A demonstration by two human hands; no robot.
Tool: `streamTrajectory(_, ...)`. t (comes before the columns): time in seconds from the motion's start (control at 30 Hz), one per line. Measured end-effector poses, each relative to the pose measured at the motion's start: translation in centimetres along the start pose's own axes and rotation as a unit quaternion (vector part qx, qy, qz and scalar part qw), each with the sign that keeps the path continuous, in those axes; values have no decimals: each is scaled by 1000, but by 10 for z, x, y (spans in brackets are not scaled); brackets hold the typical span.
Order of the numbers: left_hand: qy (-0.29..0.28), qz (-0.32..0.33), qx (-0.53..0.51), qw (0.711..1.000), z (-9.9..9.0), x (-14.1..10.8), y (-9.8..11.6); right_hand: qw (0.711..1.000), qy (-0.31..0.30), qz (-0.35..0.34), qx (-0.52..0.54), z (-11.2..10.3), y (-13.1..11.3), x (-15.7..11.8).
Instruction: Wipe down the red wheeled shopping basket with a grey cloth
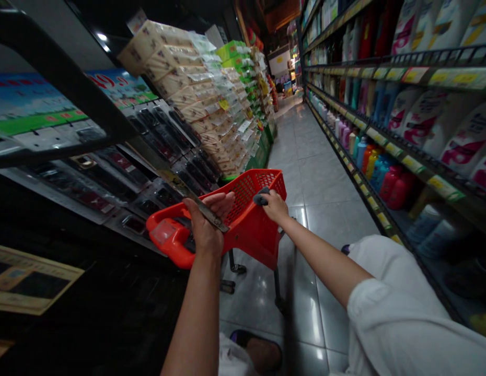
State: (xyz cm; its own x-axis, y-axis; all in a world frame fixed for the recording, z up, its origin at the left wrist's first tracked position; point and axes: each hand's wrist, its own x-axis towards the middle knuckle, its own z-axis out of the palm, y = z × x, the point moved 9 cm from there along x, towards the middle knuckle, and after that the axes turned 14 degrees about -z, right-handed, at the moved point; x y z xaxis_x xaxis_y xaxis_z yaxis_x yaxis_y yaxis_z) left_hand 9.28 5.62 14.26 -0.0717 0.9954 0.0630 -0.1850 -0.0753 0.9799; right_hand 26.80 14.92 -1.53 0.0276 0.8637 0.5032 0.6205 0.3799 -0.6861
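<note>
A red plastic shopping cart (254, 240) stands on the floor in front of me, its handle side at the left. My left hand (207, 224) is beside the cart's near left part, palm up, with the end of a long flat worn bar (180, 185) lying across the palm under the thumb. That bar runs up and left to a dark frame. My right hand (275, 206) is closed around a small dark grey cloth-like item (262, 196) at the cart's right rim.
Shelves of bottles (384, 167) line the right side. At the left are hanging packaged goods (160, 130) and tall stacks of wrapped packs (196, 89). A tiled aisle (309, 151) runs ahead between them. White-clothed legs (395, 292) are at the lower right.
</note>
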Motion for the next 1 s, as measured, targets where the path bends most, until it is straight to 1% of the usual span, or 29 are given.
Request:
streamTrajectory(0.07,3,0,3,1000,0,-1,0,998,38,39,32,0,24,7)
streamTrajectory(0.17,-3,1,4,1000,2,0,0,980,92,152,89,6,54,1)
streamTrajectory(0.23,-7,0,1,1000,2,2,0,969,94,205,101,17,61,-10)
streamTrajectory(0.27,-8,1,-1,1000,2,3,0,969,86,210,101,22,59,-15)
streamTrajectory(0.3,-8,3,-2,1000,2,4,0,972,77,202,98,27,54,-20)
streamTrajectory(0.37,-8,5,-6,1000,2,6,0,981,66,161,89,33,39,-28)
streamTrajectory(0.43,-10,7,-11,1000,2,7,0,989,61,108,83,36,20,-35)
streamTrajectory(0.5,-14,6,-10,1000,2,7,-1,991,66,82,87,35,4,-41)
streamTrajectory(0.63,-12,4,-7,1000,1,7,-1,987,69,99,105,33,-14,-48)
streamTrajectory(0.7,-7,2,-5,1000,1,7,-2,986,66,88,126,33,-25,-50)
streamTrajectory(0.87,-5,3,-5,1000,1,8,-1,973,54,26,222,34,-60,-63)
streamTrajectory(0.93,-4,2,-5,1000,1,8,-1,965,65,-20,253,31,-75,-71)
streamTrajectory(1.0,-5,3,-4,1000,1,8,-1,956,86,-84,266,26,-87,-83)
